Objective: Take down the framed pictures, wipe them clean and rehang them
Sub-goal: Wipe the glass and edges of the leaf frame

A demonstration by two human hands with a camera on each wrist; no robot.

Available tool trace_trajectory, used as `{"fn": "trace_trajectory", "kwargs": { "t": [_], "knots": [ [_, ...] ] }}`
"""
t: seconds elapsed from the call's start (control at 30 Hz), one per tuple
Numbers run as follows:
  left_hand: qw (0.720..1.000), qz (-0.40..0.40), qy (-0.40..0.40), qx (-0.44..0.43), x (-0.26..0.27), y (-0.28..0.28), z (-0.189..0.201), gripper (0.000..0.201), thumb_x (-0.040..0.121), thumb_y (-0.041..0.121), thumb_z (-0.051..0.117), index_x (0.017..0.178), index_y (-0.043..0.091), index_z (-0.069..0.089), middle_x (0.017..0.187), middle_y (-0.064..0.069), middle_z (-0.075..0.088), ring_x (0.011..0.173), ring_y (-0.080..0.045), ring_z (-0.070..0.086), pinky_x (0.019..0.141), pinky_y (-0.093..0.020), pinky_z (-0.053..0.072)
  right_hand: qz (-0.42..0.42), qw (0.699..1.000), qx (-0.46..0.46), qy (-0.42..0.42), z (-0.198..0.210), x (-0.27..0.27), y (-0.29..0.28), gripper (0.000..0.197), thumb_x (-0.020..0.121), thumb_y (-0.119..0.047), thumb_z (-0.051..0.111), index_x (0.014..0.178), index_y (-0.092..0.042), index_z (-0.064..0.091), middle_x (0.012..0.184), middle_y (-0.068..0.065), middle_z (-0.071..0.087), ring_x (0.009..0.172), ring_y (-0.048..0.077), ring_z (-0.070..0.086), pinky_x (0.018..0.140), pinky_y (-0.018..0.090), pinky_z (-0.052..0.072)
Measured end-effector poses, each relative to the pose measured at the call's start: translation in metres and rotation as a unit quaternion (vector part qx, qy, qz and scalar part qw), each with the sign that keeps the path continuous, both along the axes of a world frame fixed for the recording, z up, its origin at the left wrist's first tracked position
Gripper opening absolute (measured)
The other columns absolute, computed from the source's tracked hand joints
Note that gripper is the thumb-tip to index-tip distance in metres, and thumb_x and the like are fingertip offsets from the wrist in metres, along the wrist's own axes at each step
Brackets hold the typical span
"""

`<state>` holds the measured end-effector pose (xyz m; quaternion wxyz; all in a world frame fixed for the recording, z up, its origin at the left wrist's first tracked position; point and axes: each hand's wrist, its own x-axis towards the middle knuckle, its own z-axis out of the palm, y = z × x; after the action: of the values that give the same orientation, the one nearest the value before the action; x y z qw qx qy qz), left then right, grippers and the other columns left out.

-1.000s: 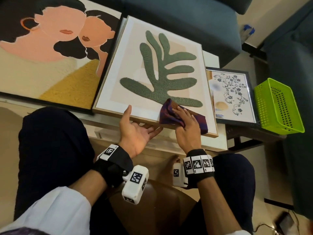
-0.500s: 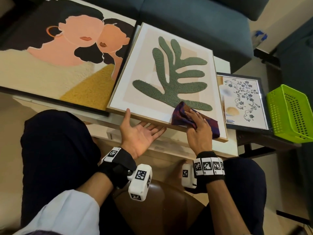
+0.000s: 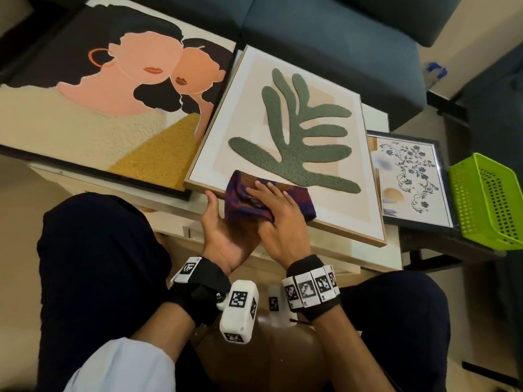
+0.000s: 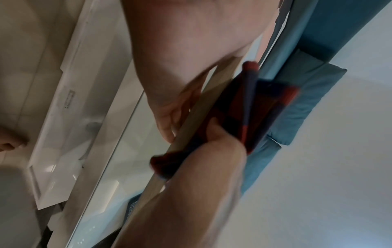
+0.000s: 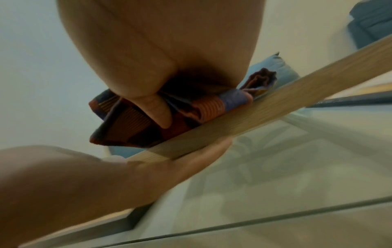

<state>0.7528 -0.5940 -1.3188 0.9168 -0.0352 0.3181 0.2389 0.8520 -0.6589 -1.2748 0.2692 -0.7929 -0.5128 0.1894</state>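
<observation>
Three framed pictures lie flat on the table (image 3: 368,258): the portrait picture (image 3: 93,114) at left, the leaf picture (image 3: 285,131) in the middle overlapping its edge, the floral picture (image 3: 410,176) at right. The basket (image 3: 486,205) sits right of the floral picture. The sofa (image 3: 325,38) stands behind the table.

Soft, warm indoor light; the head view is sharp with bowed edges, while both wrist views are motion-blurred.
</observation>
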Motion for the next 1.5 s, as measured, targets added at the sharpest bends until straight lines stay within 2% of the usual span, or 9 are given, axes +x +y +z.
{"fn": "trace_trajectory", "kwargs": {
  "t": [0.13,0.27,0.43,0.53,0.8,0.97,1.03,1.3,1.5],
  "knots": [
    [1.0,-0.015,0.017,-0.016,0.008,0.001,0.0,0.113,0.087,0.091,0.036,0.147,-0.004,0.053,0.151,-0.029,0.053,0.141,-0.044,0.053,0.11,-0.06,0.047,-0.115,0.993,0.014,-0.018,-0.001,0.034,-0.033,0.075,0.064,-0.015,0.045,0.136,-0.028,0.064,0.149,-0.007,0.053,0.145,0.012,0.037,0.124,0.04,0.023],
    [1.0,0.002,0.021,-0.014,0.009,0.002,-0.002,0.101,0.091,0.086,0.041,0.143,0.001,0.054,0.141,-0.029,0.061,0.127,-0.048,0.063,0.108,-0.066,0.048,-0.169,0.985,-0.005,-0.022,0.001,0.039,-0.044,0.075,0.066,-0.017,0.043,0.138,-0.03,0.062,0.152,-0.007,0.051,0.147,0.012,0.034,0.126,0.039,0.018],
    [1.0,0.002,0.004,0.015,0.002,0.005,0.001,0.091,0.098,0.078,0.034,0.133,0.0,0.065,0.133,-0.029,0.067,0.109,-0.043,0.074,0.097,-0.05,0.054,-0.044,0.999,-0.009,-0.025,-0.003,-0.005,-0.01,0.075,0.069,-0.018,0.05,0.143,-0.03,0.057,0.157,-0.005,0.044,0.151,0.012,0.028,0.126,0.037,0.013],
    [1.0,0.019,0.0,0.014,-0.001,0.003,0.003,0.078,0.102,0.069,0.036,0.134,0.005,0.067,0.132,-0.025,0.069,0.115,-0.041,0.072,0.107,-0.052,0.047,0.007,1.0,-0.003,0.002,-0.003,-0.019,-0.003,0.07,0.075,-0.018,0.049,0.144,-0.033,0.055,0.157,-0.008,0.044,0.151,0.008,0.025,0.126,0.032,0.01],
    [0.993,-0.025,-0.111,-0.022,-0.002,0.006,0.0,0.114,0.083,0.089,0.046,0.157,0.002,0.036,0.153,-0.038,0.045,0.143,-0.055,0.044,0.121,-0.072,0.025,-0.207,0.977,0.01,-0.041,0.002,0.016,-0.044,0.078,0.066,-0.016,0.044,0.141,-0.032,0.058,0.154,-0.007,0.048,0.15,0.011,0.03,0.127,0.034,0.01],
    [0.999,0.0,-0.038,0.004,-0.005,0.002,0.005,0.098,0.092,0.084,0.037,0.127,0.001,0.074,0.138,-0.027,0.065,0.12,-0.043,0.069,0.104,-0.057,0.055,-0.023,1.0,-0.012,-0.006,0.002,-0.017,-0.009,0.075,0.071,-0.018,0.047,0.144,-0.032,0.055,0.158,-0.008,0.042,0.152,0.008,0.025,0.126,0.03,0.008],
    [1.0,0.018,-0.016,0.007,-0.005,0.0,0.007,0.089,0.096,0.079,0.036,0.114,0.004,0.081,0.13,-0.024,0.071,0.111,-0.04,0.074,0.099,-0.054,0.052,0.026,0.999,-0.014,0.014,0.0,-0.024,-0.003,0.07,0.076,-0.019,0.049,0.143,-0.034,0.055,0.157,-0.01,0.043,0.151,0.006,0.025,0.126,0.031,0.011],
    [1.0,-0.013,-0.007,-0.014,-0.001,0.003,0.0,0.107,0.093,0.087,0.028,0.147,-0.002,0.05,0.141,-0.034,0.06,0.137,-0.049,0.055,0.117,-0.066,0.037,-0.145,0.989,-0.021,-0.005,-0.008,0.017,-0.039,0.075,0.069,-0.016,0.045,0.14,-0.033,0.059,0.155,-0.009,0.046,0.15,0.009,0.029,0.125,0.026,0.007],
    [0.999,0.022,0.023,-0.008,-0.005,0.003,0.003,0.084,0.1,0.075,0.033,0.125,0.003,0.07,0.119,-0.026,0.074,0.112,-0.041,0.068,0.096,-0.051,0.05,0.015,0.999,-0.039,0.01,-0.007,-0.021,-0.004,0.066,0.08,-0.02,0.048,0.144,-0.033,0.055,0.158,-0.009,0.042,0.151,0.008,0.025,0.126,0.03,0.009]
  ]
}}
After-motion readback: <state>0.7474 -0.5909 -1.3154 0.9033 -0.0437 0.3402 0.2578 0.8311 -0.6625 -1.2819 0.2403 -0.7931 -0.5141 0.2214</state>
